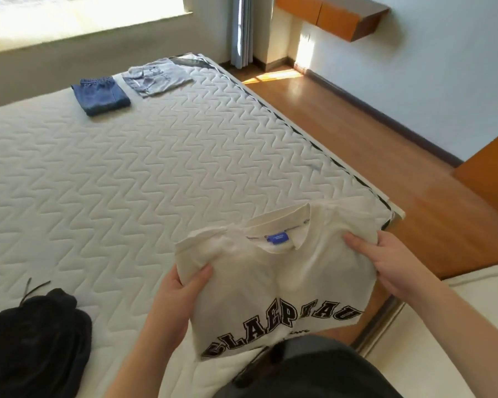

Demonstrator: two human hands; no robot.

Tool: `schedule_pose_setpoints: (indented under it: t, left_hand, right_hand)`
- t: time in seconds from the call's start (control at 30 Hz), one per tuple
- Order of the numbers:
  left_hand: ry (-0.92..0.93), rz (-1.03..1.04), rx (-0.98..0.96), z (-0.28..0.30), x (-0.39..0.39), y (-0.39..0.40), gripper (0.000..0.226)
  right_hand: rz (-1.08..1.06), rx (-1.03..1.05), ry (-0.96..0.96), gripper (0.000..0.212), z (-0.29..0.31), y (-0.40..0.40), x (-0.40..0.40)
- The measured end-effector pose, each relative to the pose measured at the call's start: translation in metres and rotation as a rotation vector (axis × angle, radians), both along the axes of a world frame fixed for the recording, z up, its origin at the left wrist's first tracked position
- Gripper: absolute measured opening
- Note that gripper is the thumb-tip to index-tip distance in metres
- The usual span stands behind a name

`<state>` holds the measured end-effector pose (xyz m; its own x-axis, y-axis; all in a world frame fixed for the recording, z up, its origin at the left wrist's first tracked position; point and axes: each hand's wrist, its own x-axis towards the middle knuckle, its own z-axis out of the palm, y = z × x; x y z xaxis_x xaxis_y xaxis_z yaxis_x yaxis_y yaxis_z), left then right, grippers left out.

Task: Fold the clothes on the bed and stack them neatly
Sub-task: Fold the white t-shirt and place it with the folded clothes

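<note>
A folded cream T-shirt [282, 271] with black block letters and a blue neck label hangs lifted above the near right corner of the bed [156, 173]. My left hand [181, 291] grips its left edge, thumb on top. My right hand [385, 259] grips its right edge, fingers on the front. Far across the quilted white mattress lie folded dark blue denim shorts [101, 94] and, just right of them, a folded light grey-blue garment [156, 76]. A crumpled black garment with a drawstring [32, 337] lies at the near left.
The mattress's right edge [322, 150] borders a wooden floor [385, 133]. An orange wall shelf [334, 15] hangs at the back right. A curtain [241, 30] and a bright window ledge [84, 21] are behind the bed. An orange cabinet [495, 168] stands at the right.
</note>
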<state>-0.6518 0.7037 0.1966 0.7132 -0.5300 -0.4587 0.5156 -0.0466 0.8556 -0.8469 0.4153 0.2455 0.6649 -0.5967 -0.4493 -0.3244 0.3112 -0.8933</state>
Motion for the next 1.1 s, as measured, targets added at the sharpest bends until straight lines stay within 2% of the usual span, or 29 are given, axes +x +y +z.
schedule_pose_setpoints:
  t: [0.1,0.2,0.33,0.47,0.63,0.8,1.1]
  left_hand:
    - [-0.006,-0.051,-0.022,0.005,-0.002,-0.007,0.037]
    - [0.013,-0.105,-0.019,0.008,-0.006,-0.017,0.042]
    - [0.05,-0.137,-0.015,0.011,-0.002,-0.035,0.045]
    - [0.042,-0.162,0.001,0.023,0.007,-0.067,0.038]
    - [0.004,-0.15,0.041,0.032,0.018,-0.123,0.026]
    - [0.005,-0.114,0.102,0.028,0.016,-0.202,0.024]
    - [0.049,-0.016,0.171,0.026,-0.009,-0.339,0.045]
  right_hand:
    - [-0.078,-0.031,0.006,0.034,0.005,0.002,-0.009]
    - [-0.138,-0.037,-0.016,0.032,0.01,-0.003,-0.016]
    - [-0.153,-0.037,-0.04,0.03,0.012,-0.02,-0.014]
    - [-0.158,-0.027,-0.057,0.034,0.009,-0.052,-0.004]
    - [-0.152,0.023,-0.067,0.043,-0.005,-0.115,0.009]
    - [-0.138,0.087,-0.069,0.044,-0.024,-0.2,0.011]
    - [-0.045,0.161,-0.009,0.046,-0.033,-0.335,0.011]
